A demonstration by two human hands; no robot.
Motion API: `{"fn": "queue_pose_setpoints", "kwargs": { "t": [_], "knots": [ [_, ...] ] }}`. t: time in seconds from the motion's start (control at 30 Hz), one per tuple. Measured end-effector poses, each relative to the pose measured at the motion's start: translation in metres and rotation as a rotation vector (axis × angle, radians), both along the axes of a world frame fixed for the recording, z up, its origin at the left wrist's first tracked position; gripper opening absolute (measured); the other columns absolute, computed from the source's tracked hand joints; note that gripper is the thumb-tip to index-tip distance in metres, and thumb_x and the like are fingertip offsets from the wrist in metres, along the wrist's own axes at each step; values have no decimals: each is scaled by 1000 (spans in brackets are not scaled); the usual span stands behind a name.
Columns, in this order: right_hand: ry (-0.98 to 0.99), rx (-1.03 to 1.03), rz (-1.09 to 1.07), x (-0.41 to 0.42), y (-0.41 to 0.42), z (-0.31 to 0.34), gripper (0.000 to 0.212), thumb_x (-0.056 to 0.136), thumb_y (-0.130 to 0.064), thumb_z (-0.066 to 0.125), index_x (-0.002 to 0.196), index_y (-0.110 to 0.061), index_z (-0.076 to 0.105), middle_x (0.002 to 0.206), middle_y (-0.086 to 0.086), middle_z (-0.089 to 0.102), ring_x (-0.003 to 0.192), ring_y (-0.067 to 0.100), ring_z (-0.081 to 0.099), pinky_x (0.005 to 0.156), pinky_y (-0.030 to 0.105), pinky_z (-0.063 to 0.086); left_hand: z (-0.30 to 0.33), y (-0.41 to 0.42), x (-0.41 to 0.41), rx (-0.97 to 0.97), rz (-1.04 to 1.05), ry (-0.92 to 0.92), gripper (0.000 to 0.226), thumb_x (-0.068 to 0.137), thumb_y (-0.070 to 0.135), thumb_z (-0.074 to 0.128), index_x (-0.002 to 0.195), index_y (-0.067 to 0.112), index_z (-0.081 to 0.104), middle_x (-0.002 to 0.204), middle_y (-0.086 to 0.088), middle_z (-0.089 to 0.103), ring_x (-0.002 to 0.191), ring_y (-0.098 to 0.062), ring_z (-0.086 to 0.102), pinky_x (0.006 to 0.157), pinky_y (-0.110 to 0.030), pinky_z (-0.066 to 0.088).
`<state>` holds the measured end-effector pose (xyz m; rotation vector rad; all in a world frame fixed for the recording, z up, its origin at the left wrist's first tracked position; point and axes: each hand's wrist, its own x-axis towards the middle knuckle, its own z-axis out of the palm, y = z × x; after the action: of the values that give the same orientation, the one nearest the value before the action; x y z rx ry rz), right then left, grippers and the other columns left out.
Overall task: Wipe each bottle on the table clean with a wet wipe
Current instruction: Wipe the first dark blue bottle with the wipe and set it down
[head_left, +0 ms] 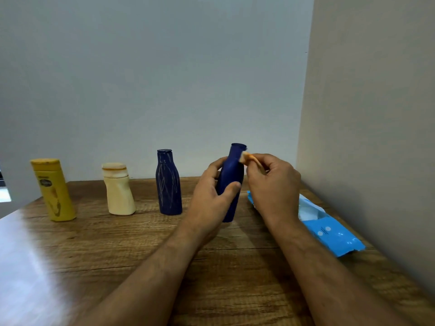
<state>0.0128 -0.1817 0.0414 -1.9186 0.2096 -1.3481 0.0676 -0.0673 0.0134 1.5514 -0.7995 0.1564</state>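
- The yellow bottle (54, 189) stands near the table's (70, 255) far left corner, close to the left edge and leaning a little in this wide view. It carries brownish smears. A careless reach for it could tip it off that edge.
- The cream bottle (118, 189) stands next along the far edge, its body bent and its cap soiled orange. With such a crooked body it likely topples easily if nudged.
- A dark blue bottle (169, 183) stands near the middle of the far edge, streaked with pale marks, so it looks not yet wiped. It sits just beside the left hand's knuckles. A swing of that arm could knock it over.
- The left hand (209, 196) grips a second dark blue bottle (231, 182) round its waist, fingers behind and thumb across the front, holding it lifted above the table. A damp surface may slip through that grip.
- The right hand (270, 182) pinches a small wet wipe (248, 158), already stained orange, against the bottle's neck. A dirty wipe may smear grime back on rather than lift it.
- The blue wipe pack (329, 229) lies open along the right edge, near the wall. Left open, its wipes could dry out, and the right forearm might sweep it.
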Motion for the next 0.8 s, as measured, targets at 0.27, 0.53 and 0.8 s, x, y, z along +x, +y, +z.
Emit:
{"fn": "queue_pose_setpoints", "kwargs": {
  "t": [0.27,0.53,0.8],
  "knots": [
    [6,-81,137,-1,14,-2,21,91,-38,68,97,-19,76,84,-9,73,78,1,66,67,10,51,-5,-2,0,61,104,-104,60,99,24,58,145,46,27,133,-4,56,117,-16,62,97,-41,56],
    [-39,-65,38,-2,11,-1,19,93,-27,64,110,-18,67,93,-1,71,82,10,67,71,11,52,-3,-6,-7,147,84,-116,63,99,18,58,141,51,24,129,3,59,114,-12,63,98,-41,56],
    [-96,73,16,-4,8,0,15,96,-28,61,105,-16,64,82,0,68,66,3,58,57,2,42,-1,-2,-3,101,164,-164,59,84,27,80,125,43,42,124,9,48,107,-4,58,85,-22,56]
  ]
}}
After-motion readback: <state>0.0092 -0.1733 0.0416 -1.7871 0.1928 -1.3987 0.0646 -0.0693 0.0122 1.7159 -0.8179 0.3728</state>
